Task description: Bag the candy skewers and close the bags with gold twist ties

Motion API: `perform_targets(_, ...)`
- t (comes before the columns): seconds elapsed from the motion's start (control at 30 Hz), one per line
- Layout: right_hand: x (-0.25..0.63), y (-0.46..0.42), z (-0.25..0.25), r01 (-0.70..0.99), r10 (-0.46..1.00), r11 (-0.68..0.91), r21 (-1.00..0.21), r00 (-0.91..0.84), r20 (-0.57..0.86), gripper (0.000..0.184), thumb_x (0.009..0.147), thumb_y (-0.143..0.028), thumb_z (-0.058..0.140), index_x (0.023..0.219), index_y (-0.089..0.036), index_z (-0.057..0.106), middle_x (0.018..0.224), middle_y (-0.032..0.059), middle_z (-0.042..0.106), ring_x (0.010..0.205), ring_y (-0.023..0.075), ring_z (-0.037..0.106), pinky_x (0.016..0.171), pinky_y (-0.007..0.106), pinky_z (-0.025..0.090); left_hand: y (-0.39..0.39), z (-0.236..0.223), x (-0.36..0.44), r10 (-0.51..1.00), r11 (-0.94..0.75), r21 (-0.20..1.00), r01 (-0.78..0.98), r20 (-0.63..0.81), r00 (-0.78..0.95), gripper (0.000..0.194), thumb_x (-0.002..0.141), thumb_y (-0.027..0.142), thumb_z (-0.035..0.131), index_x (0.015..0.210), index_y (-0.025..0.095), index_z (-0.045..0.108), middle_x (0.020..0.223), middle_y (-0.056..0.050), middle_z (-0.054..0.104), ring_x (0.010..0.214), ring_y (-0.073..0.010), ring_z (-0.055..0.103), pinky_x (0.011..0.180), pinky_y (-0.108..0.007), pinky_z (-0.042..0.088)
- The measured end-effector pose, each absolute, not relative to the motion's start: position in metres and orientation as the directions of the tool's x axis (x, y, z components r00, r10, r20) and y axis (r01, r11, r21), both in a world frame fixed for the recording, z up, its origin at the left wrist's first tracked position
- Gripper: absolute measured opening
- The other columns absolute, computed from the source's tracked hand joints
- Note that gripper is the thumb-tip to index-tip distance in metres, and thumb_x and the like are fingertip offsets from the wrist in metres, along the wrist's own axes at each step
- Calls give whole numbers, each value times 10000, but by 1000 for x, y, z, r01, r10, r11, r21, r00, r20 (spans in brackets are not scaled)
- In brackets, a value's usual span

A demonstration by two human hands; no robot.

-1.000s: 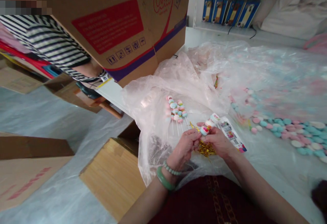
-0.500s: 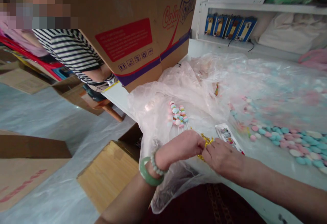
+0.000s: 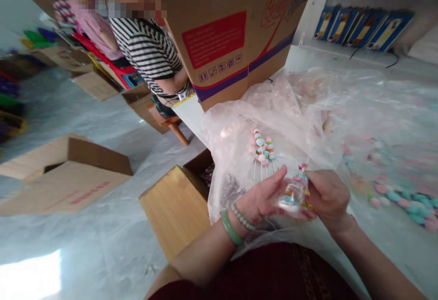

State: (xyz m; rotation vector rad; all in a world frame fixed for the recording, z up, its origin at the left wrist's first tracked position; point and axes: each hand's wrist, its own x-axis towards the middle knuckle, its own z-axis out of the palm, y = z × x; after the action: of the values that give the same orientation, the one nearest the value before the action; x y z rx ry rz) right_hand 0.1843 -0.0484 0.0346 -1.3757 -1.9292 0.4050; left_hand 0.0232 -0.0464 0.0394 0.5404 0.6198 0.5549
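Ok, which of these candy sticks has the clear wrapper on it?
The candy stick held between the left hand and right hand. It's the only one wrapped; the bunch of sticks on the plastic sheet is bare.

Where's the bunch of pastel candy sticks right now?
In the head view, the pastel candy sticks lie on the clear plastic sheeting, just beyond the left hand and up-left of the clear-wrapped candy stick.

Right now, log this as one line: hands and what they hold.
left hand: holds clear-wrapped candy stick | right hand: holds same stick | nearby: candy skewers on plastic sheet
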Motion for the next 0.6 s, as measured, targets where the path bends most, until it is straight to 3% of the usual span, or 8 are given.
perform_targets(0.07, 190, -53, 29, 657, 889, 456, -600, -309, 338, 168, 801, -363, 603, 732, -218, 652, 673, 64, 635, 675, 201, 552, 691, 352, 406, -52, 37, 11, 496, 783, 571, -245, -336, 801, 634, 741, 747, 529, 879, 139, 649, 726, -83, 622, 617, -229, 623, 578, -381, 506)
perform_targets(0.13, 188, -55, 24, 603, 920, 385, -699, -309, 239, 173, 807, -349, 598, 715, -213, 655, 651, 56, 625, 660, 193, 547, 656, 333, 398, -57, 38, -3, 564, 696, 690, -199, -354, 746, 526, 724, 642, 644, 919, 154, 666, 740, -52, 624, 523, -159, 564, 500, -294, 455)
perform_targets(0.23, 172, -56, 21, 331, 936, -127, -935, -272, -223, 254, 791, -390, 598, 618, -205, 586, 522, -4, 508, 500, 140, 447, 506, 279, 338, -61, 47, -27, 756, 360, 933, 21, -304, 580, 370, 774, 486, 669, 1009, 201, 695, 752, -16, 629, 526, -127, 520, 507, -249, 413)
perform_targets(0.3, 158, -58, 24, 77, 757, -500, -862, -445, -479, 276, 742, -430, 634, 609, -201, 555, 483, -44, 441, 434, 103, 358, 464, 257, 304, -64, 56, -43, 833, 34, 965, 262, -172, 526, 284, 813, 388, 654, 1049, 239, 711, 768, -13, 653, 644, -157, 571, 614, -257, 439)
perform_targets(0.37, 144, -62, 31, -73, 620, -676, -733, -594, -512, 270, 716, -459, 632, 679, -196, 581, 511, -50, 472, 433, 91, 358, 473, 248, 322, -68, 65, -56, 839, -244, 850, 466, -56, 541, 269, 844, 282, 622, 1100, 282, 704, 874, -33, 687, 782, -186, 608, 731, -287, 447)
perform_targets(0.43, 131, -64, 39, -59, 580, -672, -738, -662, -475, 209, 697, -392, 641, 718, -189, 600, 529, -44, 515, 457, 96, 411, 490, 240, 343, -72, 71, -71, 828, -405, 662, 631, -28, 560, 316, 843, 192, 594, 1116, 311, 700, 883, -48, 692, 809, -197, 610, 754, -316, 446)
perform_targets(0.5, 122, -63, 43, 33, 656, -551, -834, -601, -457, 83, 675, -281, 606, 687, -200, 595, 470, -69, 480, 440, 96, 413, 478, 225, 328, -75, 72, -91, 845, -446, 536, 717, -13, 535, 309, 833, 178, 583, 1069, 327, 718, 840, -46, 694, 791, -201, 616, 734, -327, 455)
perform_targets(0.6, 134, -59, 41, 300, 855, -180, -937, -422, -300, 117, 712, -205, 526, 615, -210, 592, 526, -53, 539, 545, 109, 492, 552, 220, 359, -76, 66, -136, 954, -249, 604, 757, 18, 299, 206, 801, 363, 633, 973, 326, 741, 858, -25, 716, 758, -198, 637, 659, -309, 479)
